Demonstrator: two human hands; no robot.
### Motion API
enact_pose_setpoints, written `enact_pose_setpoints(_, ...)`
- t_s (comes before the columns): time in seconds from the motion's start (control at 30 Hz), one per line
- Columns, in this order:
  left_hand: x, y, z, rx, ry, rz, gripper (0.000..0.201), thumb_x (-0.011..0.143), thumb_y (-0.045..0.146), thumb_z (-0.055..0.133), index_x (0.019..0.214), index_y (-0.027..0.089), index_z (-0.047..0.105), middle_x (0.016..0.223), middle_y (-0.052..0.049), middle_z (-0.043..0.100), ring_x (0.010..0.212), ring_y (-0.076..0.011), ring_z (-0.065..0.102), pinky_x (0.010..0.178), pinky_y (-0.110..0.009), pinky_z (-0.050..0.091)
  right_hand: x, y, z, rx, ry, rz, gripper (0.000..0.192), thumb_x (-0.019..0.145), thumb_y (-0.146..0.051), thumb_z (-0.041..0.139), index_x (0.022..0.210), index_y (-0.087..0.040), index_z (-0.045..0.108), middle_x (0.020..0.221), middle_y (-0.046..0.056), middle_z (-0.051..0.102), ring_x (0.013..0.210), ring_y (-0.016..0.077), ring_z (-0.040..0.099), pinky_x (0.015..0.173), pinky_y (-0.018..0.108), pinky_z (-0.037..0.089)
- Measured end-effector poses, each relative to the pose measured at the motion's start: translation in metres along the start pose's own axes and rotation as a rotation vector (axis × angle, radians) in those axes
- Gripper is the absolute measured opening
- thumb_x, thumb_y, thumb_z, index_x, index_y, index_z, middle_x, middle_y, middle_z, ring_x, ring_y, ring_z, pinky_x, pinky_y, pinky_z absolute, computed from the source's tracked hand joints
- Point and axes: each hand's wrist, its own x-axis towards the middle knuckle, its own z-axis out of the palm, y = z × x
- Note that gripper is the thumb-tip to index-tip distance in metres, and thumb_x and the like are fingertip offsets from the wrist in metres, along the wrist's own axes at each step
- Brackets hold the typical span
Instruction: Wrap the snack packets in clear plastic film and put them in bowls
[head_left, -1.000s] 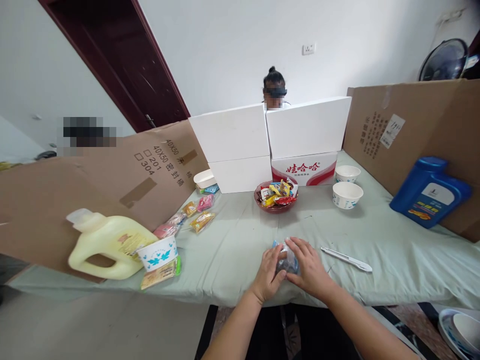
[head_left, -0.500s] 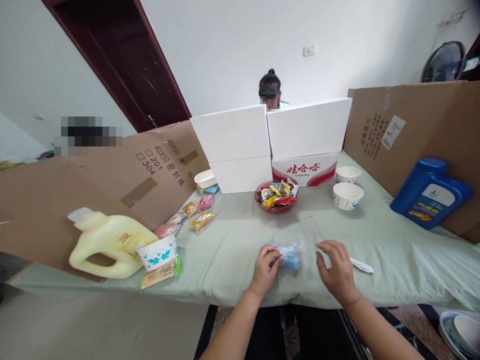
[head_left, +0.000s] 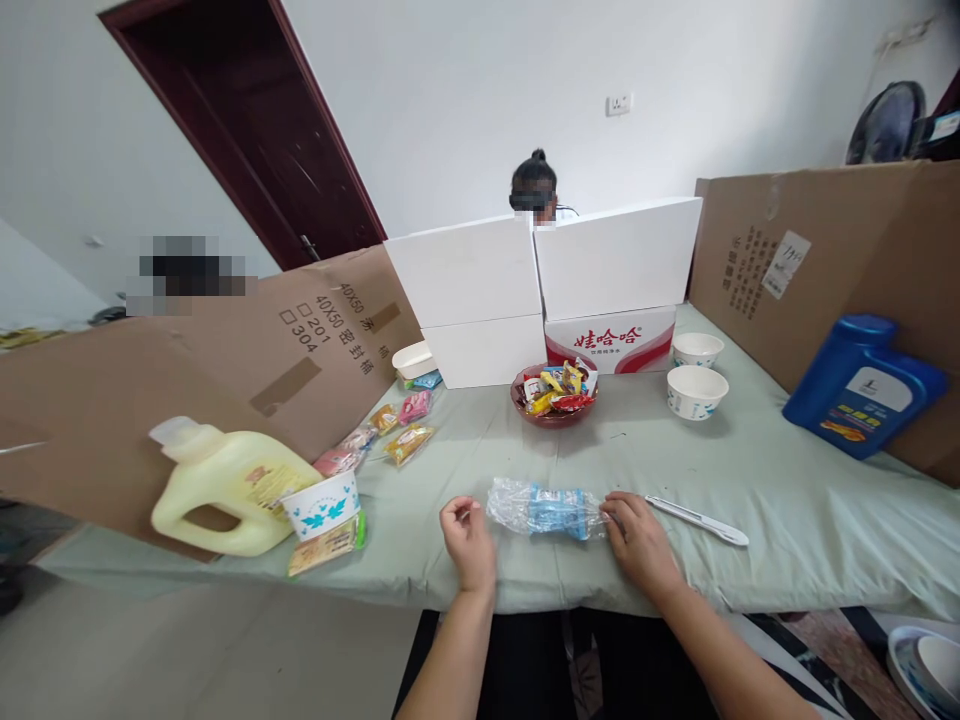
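A blue-and-white cylindrical packet (head_left: 556, 510) lies sideways on the cloth, rolled in clear plastic wrap (head_left: 511, 505) that sticks out past both ends. My right hand (head_left: 641, 548) pinches the gathered wrap at the packet's right end. Just left of the other end, my left hand (head_left: 471, 548) is raised with its fingers curled in to the thumb; what they hold, if anything, is hidden. To the right of my right hand rests a white, slim knife-like tool (head_left: 701, 520), apart from it.
A glass bowl (head_left: 555, 417) of wrapped snacks stands behind the packet. Two paper bowls (head_left: 697, 392) and a blue jug (head_left: 862, 390) are at right. On the left are a yellow detergent jug (head_left: 225, 490), another paper bowl (head_left: 322, 505) and snack packets (head_left: 409, 443). Cardboard (head_left: 300, 340) and white boxes (head_left: 480, 290) border the table.
My left hand has let go of the packet and moved left. My right hand has moved left and down onto the wrap's right end. The wrap now extends out on the left too.
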Motion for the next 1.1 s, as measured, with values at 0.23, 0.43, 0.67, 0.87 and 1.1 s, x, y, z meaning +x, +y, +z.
enact_pose_setpoints(0.23,-0.039,0.056,0.012,0.169,-1.101,0.649,0.016,0.087,0.019,0.051,0.094,0.021,0.065,0.087,-0.006,0.067,0.083,-0.0185,0.062,0.076,-0.032,0.052,0.001,0.008,0.004,0.059,0.051,0.098,0.023,0.096,-0.036,0.042,0.089,-0.021,0.059,0.089,0.007,0.064,0.09,0.0216,0.059,0.083,0.039,0.048)
enact_pose_setpoints(0.43,-0.017,0.041,0.045,0.675,-1.084,0.595,0.037,0.088,0.013,0.045,0.122,0.021,0.057,0.131,-0.01,0.057,0.127,-0.0272,0.046,0.106,-0.049,0.037,0.001,0.012,0.006,0.052,0.126,0.143,0.028,0.095,-0.041,0.043,0.105,-0.019,0.058,0.1,0.01,0.063,0.097,0.0231,0.058,0.085,0.041,0.049)
enact_pose_setpoints(0.67,0.006,0.043,0.046,0.824,-1.054,0.503,0.032,0.083,0.028,0.062,0.114,0.02,0.061,0.108,-0.01,0.064,0.105,-0.0286,0.056,0.098,-0.049,0.039,-0.001,0.01,0.007,0.05,0.196,0.162,0.03,0.093,-0.042,0.044,0.109,-0.019,0.055,0.103,0.011,0.062,0.099,0.025,0.057,0.085,0.045,0.05)
enact_pose_setpoints(0.87,-0.011,0.067,0.027,0.597,-1.101,0.577,0.018,0.084,0.011,0.051,0.082,0.023,0.065,0.083,-0.005,0.063,0.083,-0.0223,0.058,0.075,-0.036,0.047,0.0,0.01,0.003,0.053,0.224,0.126,0.026,0.093,-0.039,0.047,0.108,-0.019,0.055,0.1,0.01,0.062,0.095,0.0242,0.058,0.082,0.043,0.05)
enact_pose_setpoints(1.1,-0.026,0.081,0.004,0.447,-1.53,0.489,0.013,0.085,0.019,0.057,0.089,0.025,0.068,0.081,-0.001,0.067,0.077,-0.0192,0.063,0.07,-0.028,0.048,0.004,-0.036,-0.025,0.085,0.193,-0.25,0.02,0.089,-0.015,0.049,0.107,-0.023,0.055,0.097,0.007,0.063,0.094,0.022,0.058,0.085,0.043,0.048)
